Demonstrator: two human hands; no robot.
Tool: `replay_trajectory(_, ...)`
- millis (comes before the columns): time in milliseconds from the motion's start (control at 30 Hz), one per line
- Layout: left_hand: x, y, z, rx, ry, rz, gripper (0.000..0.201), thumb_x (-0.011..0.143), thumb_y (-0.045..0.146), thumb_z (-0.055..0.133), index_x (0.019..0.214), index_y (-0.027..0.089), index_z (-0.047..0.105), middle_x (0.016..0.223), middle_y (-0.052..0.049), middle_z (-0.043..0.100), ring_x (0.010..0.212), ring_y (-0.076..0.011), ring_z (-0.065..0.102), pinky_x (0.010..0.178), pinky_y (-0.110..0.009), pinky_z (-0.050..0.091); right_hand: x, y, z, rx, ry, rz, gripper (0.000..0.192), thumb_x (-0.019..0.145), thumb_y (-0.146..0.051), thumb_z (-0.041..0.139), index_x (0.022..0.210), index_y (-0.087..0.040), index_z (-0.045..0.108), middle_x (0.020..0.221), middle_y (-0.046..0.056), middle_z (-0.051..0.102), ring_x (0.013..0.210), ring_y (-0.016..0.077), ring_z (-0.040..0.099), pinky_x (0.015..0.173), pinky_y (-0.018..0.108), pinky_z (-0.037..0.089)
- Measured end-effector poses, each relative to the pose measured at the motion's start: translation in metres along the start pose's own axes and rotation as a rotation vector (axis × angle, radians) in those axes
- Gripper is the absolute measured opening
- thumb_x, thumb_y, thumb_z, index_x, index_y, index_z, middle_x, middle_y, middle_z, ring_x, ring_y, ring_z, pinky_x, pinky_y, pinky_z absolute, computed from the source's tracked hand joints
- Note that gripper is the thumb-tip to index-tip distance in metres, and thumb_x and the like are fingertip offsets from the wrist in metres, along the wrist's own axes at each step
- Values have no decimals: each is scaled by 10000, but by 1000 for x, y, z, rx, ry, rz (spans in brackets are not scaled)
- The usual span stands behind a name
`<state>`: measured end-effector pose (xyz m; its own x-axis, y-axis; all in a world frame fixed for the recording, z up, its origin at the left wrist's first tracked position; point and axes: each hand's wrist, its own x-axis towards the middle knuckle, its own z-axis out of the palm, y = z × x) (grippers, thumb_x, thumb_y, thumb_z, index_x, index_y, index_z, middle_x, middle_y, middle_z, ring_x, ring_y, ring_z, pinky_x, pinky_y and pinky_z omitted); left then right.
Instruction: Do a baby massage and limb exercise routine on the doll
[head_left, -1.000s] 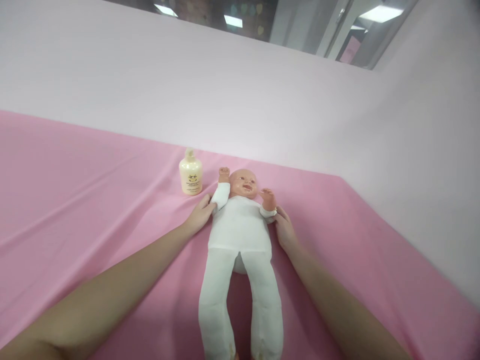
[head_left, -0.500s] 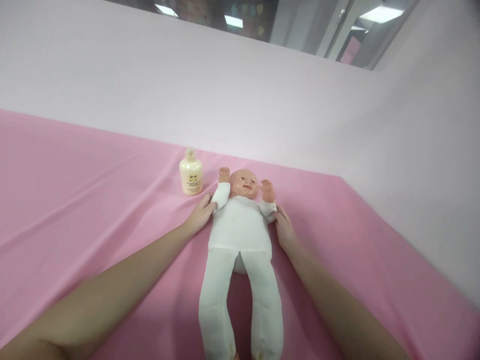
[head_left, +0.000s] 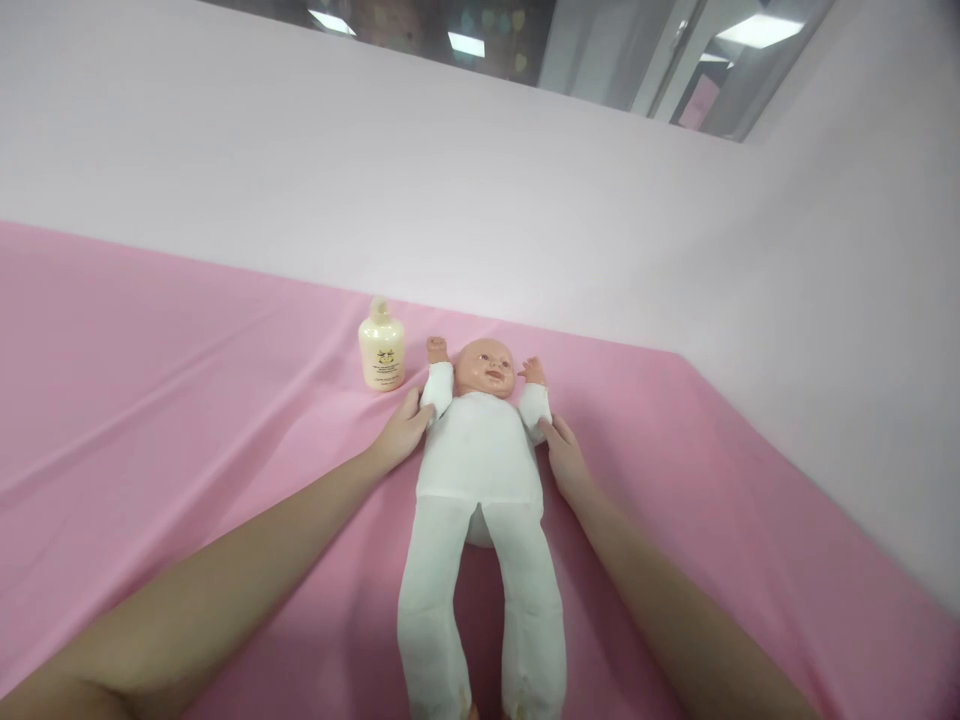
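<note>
Left hand: the left hand [head_left: 401,435] is lying mostly flat on the cloth, fingers loosely extended rather than curled, with the fingertips pressing against the doll's white sleeve just below the shoulder. It's touching, not wrapping round anything.

Lotion bottle: a small cream-yellow plastic bottle with a rounded cap [head_left: 382,347] is standing upright just beyond the left hand, near the doll's raised arm but apart from it. Neither hand is touching it.

Doll: a soft baby doll with a stuffed white cloth body and a peach plastic head [head_left: 480,470] is lying face up in the middle of the pink sheet-covered desk [head_left: 187,400], head away from the person, legs pointing back toward them, both little arms up beside the head.

How it handles: I'm guessing it's light and floppy. The cloth body and limbs look squashy, while the head and hands look hard, so the torso sides or upper arms seem the sensible spots to hold.

Right hand: the right hand [head_left: 566,462] is mirroring the other one, fairly open, fingertips resting on the doll's other sleeve at the armpit, gripping nothing that I can see.
</note>
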<state>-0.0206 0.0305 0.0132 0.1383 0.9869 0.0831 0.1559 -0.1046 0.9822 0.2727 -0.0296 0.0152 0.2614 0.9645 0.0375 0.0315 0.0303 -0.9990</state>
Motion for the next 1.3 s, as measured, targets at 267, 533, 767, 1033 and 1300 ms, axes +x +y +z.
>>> replay_trajectory(267,4,-7,0,8,0,-8,474,929,408,582,1346,182,580,1333,-121,663,1252,-319,590,1081,-438,436,6,10,-3,-16,15,2,388,854,-631,716,1016,-279,730,1032,22,761,1005,277,651,878,392,496)
replay_trajectory(533,4,-6,-1,-3,-7,-16,476,915,413,594,1336,192,571,1371,-117,659,1301,-324,580,1104,-430,420,5,8,-4,-9,10,4,349,851,-605,725,996,-288,740,997,25,756,1012,284,648,888,399,492)
replay_trajectory(767,4,-7,-1,2,-11,-14,496,918,407,591,1364,190,575,1370,-121,659,1273,-327,590,1084,-436,431,3,4,-2,15,15,14,280,815,-509,745,980,-284,745,993,17,753,981,269,639,873,385,479)
replay_trajectory(1033,4,-4,-1,-41,-17,15,504,891,351,606,1370,192,593,1251,-100,693,1219,-301,608,1096,-430,442,2,1,-1,69,-14,18,247,777,-413,754,989,-288,753,959,5,758,952,265,638,884,392,484)
replay_trajectory(1300,2,0,-1,-125,-64,105,511,852,309,639,1348,187,618,1362,-114,667,1263,-298,606,1116,-432,448,1,-1,1,107,-35,-18,228,743,-333,724,963,-290,761,965,1,767,956,260,647,904,394,473)
